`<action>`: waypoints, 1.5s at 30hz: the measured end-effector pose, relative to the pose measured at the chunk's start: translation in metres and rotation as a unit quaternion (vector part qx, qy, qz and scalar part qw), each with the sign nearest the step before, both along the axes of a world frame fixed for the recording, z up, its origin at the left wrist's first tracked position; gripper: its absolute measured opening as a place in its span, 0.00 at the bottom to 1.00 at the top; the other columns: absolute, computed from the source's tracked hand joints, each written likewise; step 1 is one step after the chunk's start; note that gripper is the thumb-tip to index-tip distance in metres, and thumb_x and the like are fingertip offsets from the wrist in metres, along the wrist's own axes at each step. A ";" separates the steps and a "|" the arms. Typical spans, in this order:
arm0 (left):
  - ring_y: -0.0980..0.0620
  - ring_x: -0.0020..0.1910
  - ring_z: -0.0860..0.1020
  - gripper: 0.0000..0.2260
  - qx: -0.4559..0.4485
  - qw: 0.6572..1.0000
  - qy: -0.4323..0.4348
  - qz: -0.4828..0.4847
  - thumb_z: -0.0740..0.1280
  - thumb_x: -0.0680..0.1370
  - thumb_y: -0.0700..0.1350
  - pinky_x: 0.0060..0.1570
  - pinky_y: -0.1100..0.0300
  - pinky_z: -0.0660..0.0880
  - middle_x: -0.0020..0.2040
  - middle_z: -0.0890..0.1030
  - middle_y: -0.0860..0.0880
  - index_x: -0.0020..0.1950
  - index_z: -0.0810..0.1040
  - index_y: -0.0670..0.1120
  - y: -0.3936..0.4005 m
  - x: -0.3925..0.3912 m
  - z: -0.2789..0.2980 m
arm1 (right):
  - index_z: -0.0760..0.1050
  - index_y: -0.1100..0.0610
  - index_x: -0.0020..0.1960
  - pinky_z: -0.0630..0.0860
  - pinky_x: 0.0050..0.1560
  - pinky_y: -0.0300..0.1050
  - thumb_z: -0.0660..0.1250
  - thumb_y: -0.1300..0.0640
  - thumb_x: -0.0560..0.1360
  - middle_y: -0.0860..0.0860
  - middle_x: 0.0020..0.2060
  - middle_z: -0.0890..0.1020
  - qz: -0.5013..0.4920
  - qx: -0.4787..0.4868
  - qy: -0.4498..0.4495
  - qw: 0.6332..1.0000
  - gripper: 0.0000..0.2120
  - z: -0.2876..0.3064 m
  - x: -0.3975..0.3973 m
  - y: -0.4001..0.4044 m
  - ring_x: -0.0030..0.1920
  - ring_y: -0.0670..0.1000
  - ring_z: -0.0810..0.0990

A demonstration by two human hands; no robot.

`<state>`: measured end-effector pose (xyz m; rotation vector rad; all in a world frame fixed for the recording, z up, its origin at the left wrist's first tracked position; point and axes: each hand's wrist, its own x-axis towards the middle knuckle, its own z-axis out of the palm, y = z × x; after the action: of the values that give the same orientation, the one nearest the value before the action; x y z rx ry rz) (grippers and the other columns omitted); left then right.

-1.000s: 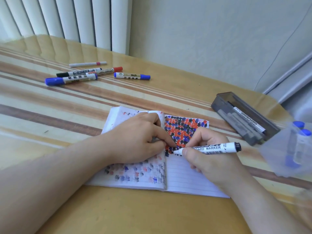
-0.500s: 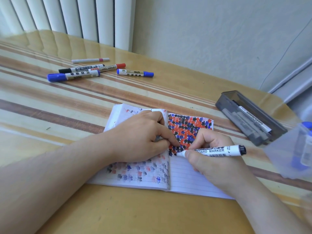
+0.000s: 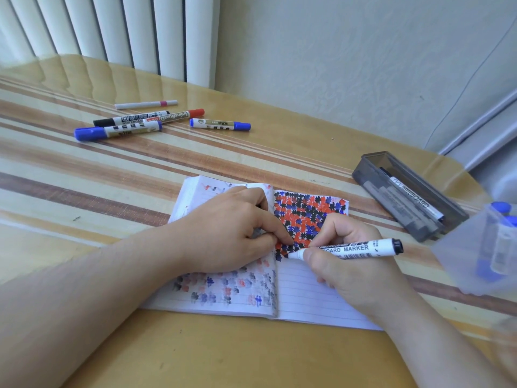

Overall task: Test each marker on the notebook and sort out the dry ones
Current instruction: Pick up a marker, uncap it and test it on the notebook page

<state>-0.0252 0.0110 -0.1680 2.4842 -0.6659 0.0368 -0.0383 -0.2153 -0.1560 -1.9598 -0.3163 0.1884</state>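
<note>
The open notebook (image 3: 305, 298) lies near the table's (image 3: 195, 354) front edge, with bare surface to its left. Its right page is crowded with red, blue and black marks. The right hand (image 3: 349, 264) pinches an uncapped marker (image 3: 352, 249), tip on the page. The left hand (image 3: 223, 233) presses the left page, fingers curled in a loose grip. Capped markers (image 3: 134, 127) lie well apart behind.

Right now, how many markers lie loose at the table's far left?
5: thin white one farthest back, black, red, blue nearest, short blue to their right. None looks hidden.
</note>
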 end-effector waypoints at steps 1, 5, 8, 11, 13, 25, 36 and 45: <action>0.58 0.51 0.68 0.12 0.002 1.000 0.000 0.000 0.65 0.80 0.52 0.52 0.69 0.64 0.45 0.69 0.58 0.57 0.83 0.68 0.000 0.000 0.000 | 0.75 0.54 0.36 0.68 0.31 0.53 0.74 0.54 0.67 0.61 0.28 0.75 0.002 0.000 0.001 1.000 0.08 0.000 0.000 0.000 0.31 0.55 0.71; 0.59 0.51 0.68 0.12 0.005 1.000 0.004 0.000 0.65 0.81 0.53 0.54 0.65 0.65 0.46 0.69 0.58 0.58 0.82 0.68 -0.001 0.000 0.002 | 0.75 0.55 0.37 0.68 0.31 0.52 0.75 0.53 0.67 0.60 0.29 0.76 0.016 -0.015 0.005 1.000 0.10 0.000 0.000 0.000 0.31 0.54 0.71; 0.58 0.51 0.68 0.12 0.007 1.000 0.004 -0.001 0.65 0.81 0.53 0.55 0.62 0.66 0.46 0.69 0.58 0.58 0.82 0.68 -0.001 0.000 0.002 | 0.74 0.56 0.35 0.67 0.30 0.53 0.73 0.56 0.67 0.62 0.29 0.76 0.008 0.002 0.009 1.000 0.08 0.001 0.000 0.001 0.30 0.55 0.71; 0.58 0.52 0.68 0.12 0.012 1.000 0.007 -0.003 0.64 0.81 0.53 0.55 0.62 0.66 0.46 0.69 0.59 0.59 0.82 0.68 -0.001 0.000 0.002 | 0.74 0.55 0.36 0.67 0.30 0.54 0.73 0.56 0.67 0.63 0.28 0.74 -0.002 0.011 0.006 1.000 0.08 0.000 0.001 0.001 0.30 0.55 0.71; 0.57 0.53 0.68 0.14 0.014 1.000 0.008 -0.004 0.62 0.82 0.50 0.55 0.61 0.66 0.47 0.69 0.58 0.63 0.79 0.67 0.001 -0.001 0.002 | 0.73 0.54 0.35 0.67 0.30 0.52 0.73 0.56 0.68 0.56 0.27 0.74 0.011 0.009 0.008 1.000 0.08 -0.001 0.001 0.000 0.30 0.54 0.70; 0.64 0.55 0.79 0.20 -0.106 0.992 0.039 0.061 0.71 0.80 0.47 0.54 0.75 0.70 0.58 0.83 0.62 0.65 0.64 0.60 0.009 0.002 0.012 | 0.86 0.54 0.48 0.63 0.27 0.42 0.67 0.50 0.65 0.57 0.35 0.82 0.026 0.258 0.046 0.965 0.16 0.001 0.013 -0.015 0.30 0.51 0.72; 0.64 0.52 0.78 0.13 -0.056 0.998 0.000 0.036 0.73 0.78 0.46 0.53 0.71 0.71 0.49 0.80 0.67 0.60 0.75 0.55 0.005 -0.003 0.014 | 0.86 0.56 0.54 0.70 0.31 0.42 0.59 0.52 0.73 0.63 0.42 0.85 0.032 0.252 0.106 0.961 0.20 -0.001 0.012 -0.011 0.32 0.52 0.76; 0.56 0.33 0.73 0.10 -0.091 0.995 0.005 -0.038 0.69 0.80 0.52 0.34 0.68 0.65 0.32 0.75 0.56 0.61 0.76 0.56 0.004 -0.007 0.018 | 0.82 0.45 0.50 0.74 0.36 0.42 0.77 0.54 0.75 0.46 0.38 0.83 0.046 -0.105 -0.260 0.959 0.06 -0.004 0.010 -0.015 0.35 0.48 0.78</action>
<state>-0.0325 0.0147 -0.1504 2.2817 -0.7204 0.0531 -0.0286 -0.2308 -0.1599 -2.1882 -0.7563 -0.2514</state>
